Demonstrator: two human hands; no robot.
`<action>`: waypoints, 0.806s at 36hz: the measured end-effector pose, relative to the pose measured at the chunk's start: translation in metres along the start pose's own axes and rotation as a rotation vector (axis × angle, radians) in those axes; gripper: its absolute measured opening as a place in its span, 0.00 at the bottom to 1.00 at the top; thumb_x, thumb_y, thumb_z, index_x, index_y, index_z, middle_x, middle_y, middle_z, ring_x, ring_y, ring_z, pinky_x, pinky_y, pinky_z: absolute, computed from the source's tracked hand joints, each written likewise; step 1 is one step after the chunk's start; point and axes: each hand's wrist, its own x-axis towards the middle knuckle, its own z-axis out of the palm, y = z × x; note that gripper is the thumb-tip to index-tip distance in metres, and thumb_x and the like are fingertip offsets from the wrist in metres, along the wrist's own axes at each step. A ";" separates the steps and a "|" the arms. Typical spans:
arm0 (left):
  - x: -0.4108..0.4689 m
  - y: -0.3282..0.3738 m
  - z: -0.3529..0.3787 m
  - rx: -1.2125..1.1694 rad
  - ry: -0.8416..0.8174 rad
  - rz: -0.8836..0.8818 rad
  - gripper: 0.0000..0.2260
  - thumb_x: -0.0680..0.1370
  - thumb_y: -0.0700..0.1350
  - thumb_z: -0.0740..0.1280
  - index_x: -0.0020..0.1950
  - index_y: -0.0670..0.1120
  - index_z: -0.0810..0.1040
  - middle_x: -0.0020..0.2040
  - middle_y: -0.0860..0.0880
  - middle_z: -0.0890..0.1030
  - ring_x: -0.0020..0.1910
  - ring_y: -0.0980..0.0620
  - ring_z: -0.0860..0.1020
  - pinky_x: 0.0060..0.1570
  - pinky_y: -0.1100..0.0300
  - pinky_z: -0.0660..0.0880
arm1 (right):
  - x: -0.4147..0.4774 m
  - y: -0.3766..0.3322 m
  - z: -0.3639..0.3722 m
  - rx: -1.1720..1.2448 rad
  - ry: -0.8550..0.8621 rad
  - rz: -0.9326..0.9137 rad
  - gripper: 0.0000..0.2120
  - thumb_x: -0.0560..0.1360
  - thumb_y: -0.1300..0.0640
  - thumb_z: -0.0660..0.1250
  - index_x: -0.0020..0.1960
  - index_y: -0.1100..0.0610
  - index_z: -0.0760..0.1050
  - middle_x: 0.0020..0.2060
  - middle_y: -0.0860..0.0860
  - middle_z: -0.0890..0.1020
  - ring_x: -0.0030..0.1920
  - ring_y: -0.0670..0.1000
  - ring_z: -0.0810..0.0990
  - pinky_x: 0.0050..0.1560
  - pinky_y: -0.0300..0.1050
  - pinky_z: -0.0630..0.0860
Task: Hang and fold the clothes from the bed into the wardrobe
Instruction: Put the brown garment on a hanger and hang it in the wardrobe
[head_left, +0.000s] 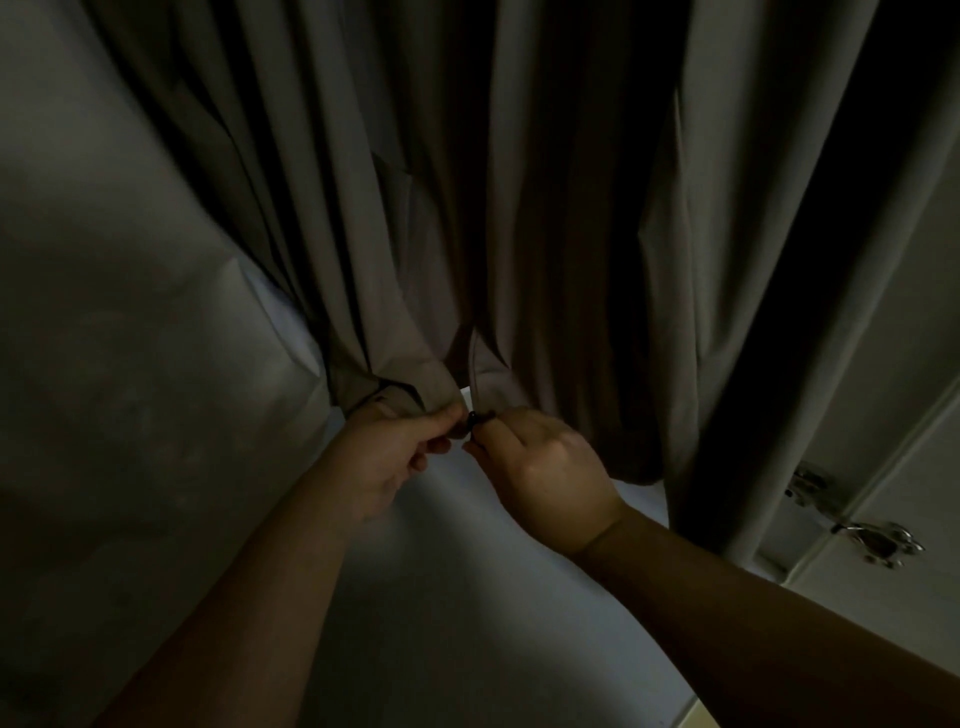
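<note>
Two hands meet low in the middle of our dim view, knuckles almost touching. Our left hand (395, 457) has its fingers curled and pinches the bottom edge of the hanging fabric (545, 208) between thumb and forefinger. Our right hand (545, 467), back turned up to us, nips a small dark piece (475, 417) at that same edge with its fingertips; in this light we cannot tell whether it is a zip pull or a button.

The hanging fabric is grey-beige and falls in long folds from the top of the view down to our hands, where two of its edges come together. A thin dark trim (387, 387) runs along its hem just above our left hand. We cannot say which garment it is.

A pale panel (130, 312) stands to the left of the cloth, and a white surface (441, 597) lies under our forearms. At the right a white door (909, 415) carries metal handles (878, 540), well apart from our hands.
</note>
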 end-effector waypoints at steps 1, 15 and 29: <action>0.000 0.000 0.000 0.020 0.006 0.019 0.10 0.75 0.45 0.74 0.54 0.43 0.83 0.43 0.48 0.86 0.41 0.52 0.78 0.43 0.58 0.70 | 0.000 0.001 -0.001 -0.008 0.002 -0.014 0.08 0.69 0.61 0.79 0.44 0.61 0.82 0.36 0.56 0.82 0.35 0.54 0.82 0.37 0.46 0.81; 0.000 -0.001 -0.003 0.473 -0.036 0.194 0.09 0.79 0.49 0.70 0.53 0.45 0.84 0.48 0.46 0.85 0.51 0.48 0.82 0.61 0.44 0.76 | -0.001 0.002 -0.006 -0.048 -0.070 -0.100 0.04 0.77 0.60 0.70 0.45 0.60 0.81 0.36 0.56 0.82 0.35 0.55 0.81 0.37 0.49 0.80; -0.001 -0.003 -0.015 0.544 -0.169 0.194 0.12 0.79 0.50 0.70 0.60 0.47 0.82 0.53 0.49 0.85 0.55 0.51 0.81 0.63 0.50 0.76 | -0.001 -0.004 -0.006 -0.051 -0.087 -0.130 0.07 0.77 0.56 0.69 0.43 0.59 0.80 0.35 0.54 0.80 0.33 0.53 0.79 0.36 0.45 0.76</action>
